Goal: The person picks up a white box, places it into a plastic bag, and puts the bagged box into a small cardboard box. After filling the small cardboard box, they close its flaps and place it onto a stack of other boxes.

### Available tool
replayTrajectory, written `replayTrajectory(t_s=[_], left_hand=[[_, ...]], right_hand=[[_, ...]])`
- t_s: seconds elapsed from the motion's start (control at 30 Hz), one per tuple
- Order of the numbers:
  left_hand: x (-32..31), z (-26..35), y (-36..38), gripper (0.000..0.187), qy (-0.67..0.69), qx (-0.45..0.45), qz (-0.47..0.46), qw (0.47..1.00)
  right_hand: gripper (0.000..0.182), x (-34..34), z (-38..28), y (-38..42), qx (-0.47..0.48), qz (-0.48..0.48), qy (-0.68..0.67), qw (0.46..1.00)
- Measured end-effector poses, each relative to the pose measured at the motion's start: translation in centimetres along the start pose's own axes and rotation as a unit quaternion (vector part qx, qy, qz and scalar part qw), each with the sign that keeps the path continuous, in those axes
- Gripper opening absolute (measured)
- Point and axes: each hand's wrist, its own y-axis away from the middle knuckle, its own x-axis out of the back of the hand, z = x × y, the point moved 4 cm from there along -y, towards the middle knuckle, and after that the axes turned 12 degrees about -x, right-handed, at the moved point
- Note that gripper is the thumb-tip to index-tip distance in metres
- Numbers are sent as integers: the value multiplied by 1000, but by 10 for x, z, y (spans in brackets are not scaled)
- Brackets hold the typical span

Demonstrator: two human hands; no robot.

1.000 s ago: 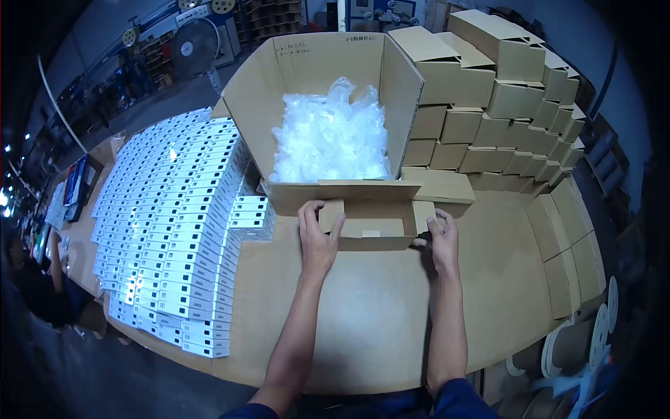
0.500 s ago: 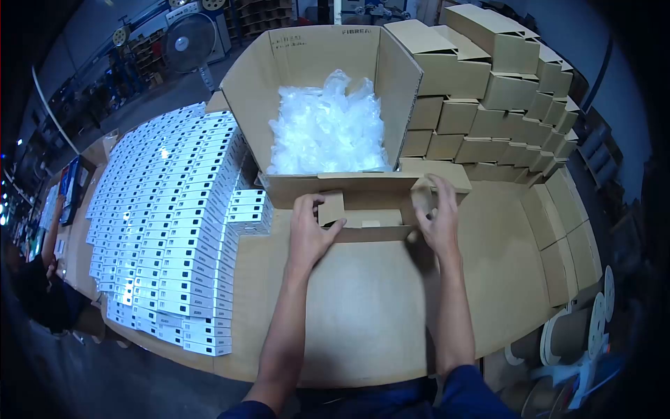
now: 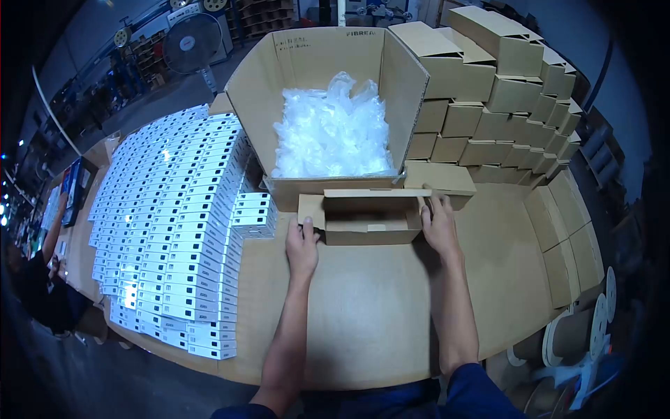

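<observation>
In front of me a small brown cardboard box (image 3: 373, 238) stands upright on the table, its long open side facing me and its inside showing. My left hand (image 3: 302, 250) pinches the lower edge of the flap (image 3: 311, 208) that sticks out at the box's left end. At the right end, my right hand (image 3: 441, 229) grips the side of the box, fingers behind and thumb in front. Part of the fingers of both hands is hidden.
Behind stands a large open carton (image 3: 328, 185) holding clear plastic bags (image 3: 331, 133). Stacked white boxes (image 3: 167, 230) cover the left side. Closed brown boxes (image 3: 509, 126) are piled at the back right, with more boxes (image 3: 555, 237) along the right edge. A co-worker (image 3: 49, 279) is at far left.
The left flap has swung outward, away from the box opening. My left hand has moved slightly down with it, and my right hand has closed on the right end.
</observation>
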Motion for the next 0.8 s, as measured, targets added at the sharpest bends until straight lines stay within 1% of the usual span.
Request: replayTrajectory(t_s=[0.03, 0.13, 0.17, 0.27, 0.3, 0.4, 0.43, 0.53, 0.57, 0.67, 0.7, 0.8], left_hand=[[-1, -6, 4, 19, 46, 26, 14, 998], [-2, -7, 12, 20, 69, 11, 24, 997], [-2, -3, 12, 17, 67, -15, 23, 997], [-5, 11, 14, 15, 42, -130, 30, 990], [-3, 14, 17, 17, 15, -127, 16, 992], [-10, 24, 26, 14, -12, -136, -27, 990], [-13, 45, 27, 10, -112, -218, -54, 968], [-15, 53, 21, 9, -208, -314, -80, 923], [-16, 58, 18, 11, -218, -335, -87, 912], [-18, 63, 5, 13, -198, -232, -91, 948], [-19, 68, 0, 16, -217, -244, -81, 942], [-18, 67, -6, 16, -207, -184, -106, 955]], right_hand=[[59, 1, -3, 1, 16, 45, 18, 999], [54, 14, -24, 8, 80, 67, 97, 990], [47, 11, -19, 2, 102, 48, 47, 992], [39, 13, -11, -7, 93, 27, -74, 993], [42, 13, -17, -6, 103, 14, -91, 990], [51, 13, -29, 5, 120, -23, -141, 983], [56, 16, -38, 9, 89, -63, -167, 980], [57, 15, -38, 6, 102, -74, -103, 987], [57, 18, -38, 7, 98, -79, -107, 986], [57, 16, -31, 6, 123, -63, -129, 982], [50, 22, -35, 8, 100, -67, -126, 985], [38, 17, -11, 2, 141, 32, -191, 971]])
